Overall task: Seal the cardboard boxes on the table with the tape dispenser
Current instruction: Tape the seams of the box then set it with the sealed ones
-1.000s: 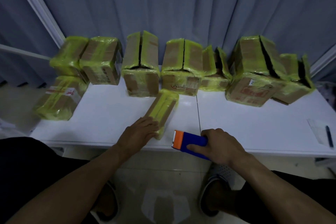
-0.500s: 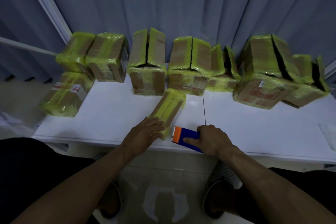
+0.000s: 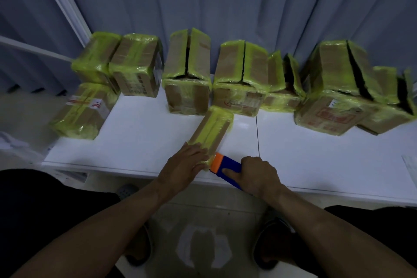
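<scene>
Well, dispenser (image 3: pixel 226 163) within right fingers (image 3: pixel 230 173).

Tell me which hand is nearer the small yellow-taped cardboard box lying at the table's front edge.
Left. The left hand rests on the near end of the small yellow-taped cardboard box; the right hand holds the blue and orange tape dispenser just right of that end.

Your view is dim and bluish. The white bench (image 3: pixel 135 142) is the brightest surface, with a soft sheen near its middle. The floor (image 3: pixel 203 248) below you throws back a pale patch of glare. The boxes (image 3: pixel 334 88) at the right edge smear and bend, and straight lines bow toward the corners.
</scene>
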Available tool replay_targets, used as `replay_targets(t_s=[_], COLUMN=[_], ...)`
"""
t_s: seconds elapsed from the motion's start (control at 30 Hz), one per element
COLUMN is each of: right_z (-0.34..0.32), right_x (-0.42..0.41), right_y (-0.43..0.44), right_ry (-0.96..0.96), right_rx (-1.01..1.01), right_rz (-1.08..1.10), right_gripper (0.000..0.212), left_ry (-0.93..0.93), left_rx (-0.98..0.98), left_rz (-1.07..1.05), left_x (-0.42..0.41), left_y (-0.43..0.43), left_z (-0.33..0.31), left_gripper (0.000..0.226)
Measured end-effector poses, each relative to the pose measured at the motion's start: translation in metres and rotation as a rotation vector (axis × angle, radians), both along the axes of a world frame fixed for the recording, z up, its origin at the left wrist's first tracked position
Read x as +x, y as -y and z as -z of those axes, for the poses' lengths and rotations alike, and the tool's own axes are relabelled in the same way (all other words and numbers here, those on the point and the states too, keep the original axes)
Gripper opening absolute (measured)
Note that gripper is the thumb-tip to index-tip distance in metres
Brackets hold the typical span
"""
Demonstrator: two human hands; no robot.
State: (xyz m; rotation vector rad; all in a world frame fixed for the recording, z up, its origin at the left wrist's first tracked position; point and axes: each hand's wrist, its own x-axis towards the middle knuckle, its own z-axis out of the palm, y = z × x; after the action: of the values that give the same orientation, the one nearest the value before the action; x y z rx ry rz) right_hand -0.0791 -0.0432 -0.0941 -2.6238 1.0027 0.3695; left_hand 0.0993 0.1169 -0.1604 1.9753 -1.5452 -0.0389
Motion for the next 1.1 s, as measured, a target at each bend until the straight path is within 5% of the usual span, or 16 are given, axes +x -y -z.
replay_targets(t_s=[0.2, 0.47, 0.63, 0.77, 1.1], right_z=[-0.011, -0.029, -0.033, -0.038, -0.065], right_x=[-0.001, -0.017, -0.031, -0.032, 0.010], right_y=[-0.015, 0.002, 0.008, 0.011, -0.004], right_ry=[-0.042, 0.019, 0.073, 0.129, 0.271], right_rx=[-0.234, -0.209, -0.133, -0.072, -0.021], right_rz=[-0.123, -0.003, 0.101, 0.106, 0.029], right_gripper=[0.060, 0.059, 0.056, 0.053, 0.059], left_ry=[0.015, 0.056, -0.289, -0.569, -0.331], left_rx=[0.025, 0.042, 0.078, 0.122, 0.149], left_rz=[-0.010, -0.238, -0.354, -0.363, -0.203], left_x=[0.002, -0.020, -0.020, -0.007, -0.010], left_y=[-0.001, 0.014, 0.022, 0.024, -0.025], left_z=[-0.002, -0.021, -0.018, -0.018, -0.040], left_gripper=[0.031, 0.058, 0.096, 0.071, 0.070])
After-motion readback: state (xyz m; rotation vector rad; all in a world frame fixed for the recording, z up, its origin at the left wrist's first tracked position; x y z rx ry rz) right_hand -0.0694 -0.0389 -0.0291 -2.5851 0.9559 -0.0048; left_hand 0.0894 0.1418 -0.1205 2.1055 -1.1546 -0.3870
